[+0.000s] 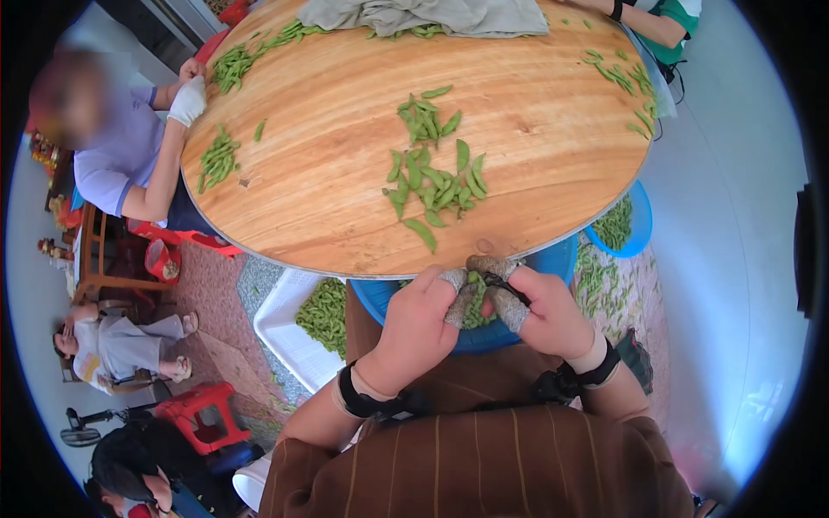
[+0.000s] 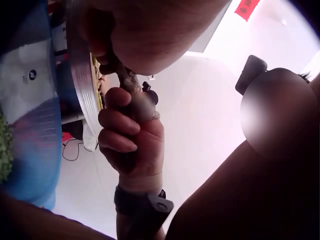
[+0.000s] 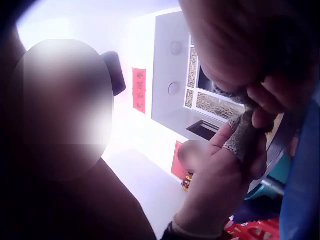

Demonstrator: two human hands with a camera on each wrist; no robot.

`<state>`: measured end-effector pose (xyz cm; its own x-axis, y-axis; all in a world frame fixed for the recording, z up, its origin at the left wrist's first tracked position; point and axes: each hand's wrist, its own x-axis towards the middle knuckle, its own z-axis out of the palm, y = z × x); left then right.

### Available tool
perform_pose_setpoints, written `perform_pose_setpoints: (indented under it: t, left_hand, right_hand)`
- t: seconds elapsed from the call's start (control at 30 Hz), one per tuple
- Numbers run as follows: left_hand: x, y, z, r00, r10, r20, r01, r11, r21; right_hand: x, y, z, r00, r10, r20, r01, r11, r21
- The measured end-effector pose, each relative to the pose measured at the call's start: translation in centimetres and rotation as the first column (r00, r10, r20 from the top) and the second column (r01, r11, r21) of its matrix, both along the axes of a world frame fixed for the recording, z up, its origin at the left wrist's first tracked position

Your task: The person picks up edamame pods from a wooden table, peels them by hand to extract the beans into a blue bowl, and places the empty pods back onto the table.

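Over the table's near edge, my left hand (image 1: 416, 315) and right hand (image 1: 553, 312) meet, thumbs and forefingers wrapped in grey cloth covers. Between their fingertips both pinch a green soybean pod (image 1: 477, 287), largely hidden by the fingers. In the left wrist view the right hand's fingers (image 2: 117, 122) are curled in. The right wrist view has the left hand (image 3: 220, 185) bent toward the other. Below them is a blue basin (image 1: 371, 302) with green beans inside. A loose pile of pods (image 1: 440, 188) lies on the round wooden table (image 1: 311, 190) just ahead.
A white crate (image 1: 281, 324) of green beans stands at the left, and a blue bowl (image 1: 639, 220) of beans at the right. Across the table a person (image 1: 129, 147) with a white glove works by more pods (image 1: 218, 160). A grey cloth (image 1: 432, 15) lies at the far edge.
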<state>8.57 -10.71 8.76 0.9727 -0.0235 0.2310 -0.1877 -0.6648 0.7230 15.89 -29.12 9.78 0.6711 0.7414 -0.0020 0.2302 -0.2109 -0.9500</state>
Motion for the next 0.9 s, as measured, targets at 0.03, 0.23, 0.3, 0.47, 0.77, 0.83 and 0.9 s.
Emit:
perform_pose_setpoints:
  t: [0.03,0.23,0.3,0.47,0.77,0.83,0.9]
  left_hand:
    - [0.1,0.0,-0.3,1.0,-0.006,-0.002,0.006,1.0,0.001]
    - [-0.5,1.1,-2.2,0.767,-0.564,-0.305,-0.329,0.063,-0.942]
    - [-0.5,1.0,-3.8,0.694,-0.715,-0.082,-0.404,-0.293,-0.866]
    - [-0.2,0.7,-3.0,0.714,-0.596,-0.368,-0.489,-0.047,-0.871]
    - [-0.6,1.1,-4.6,0.644,-0.727,-0.238,-0.452,-0.111,-0.885]
    - [-0.6,1.0,-4.7,0.629,-0.738,-0.247,-0.458,-0.095,-0.884]
    - [-0.5,0.7,-4.8,0.634,-0.608,-0.478,-0.444,0.221,-0.868]
  right_hand:
    - [0.1,-0.1,-0.1,1.0,-0.006,-0.002,0.006,1.0,0.001]
    - [-0.8,-0.5,-1.5,0.493,0.173,-0.853,0.116,0.958,0.261]
    - [-1.0,-0.1,-2.6,0.997,0.001,0.074,-0.01,0.993,0.119]
    - [-0.6,-0.3,-2.9,0.997,-0.048,-0.059,0.054,0.993,0.102]
    - [0.6,-0.3,-3.2,0.983,0.037,-0.182,-0.015,0.993,0.12]
    - [0.6,-0.3,-2.8,0.984,0.058,-0.17,-0.047,0.996,0.07]
    - [0.5,-0.3,-2.9,0.995,0.06,-0.079,-0.071,0.987,-0.141]
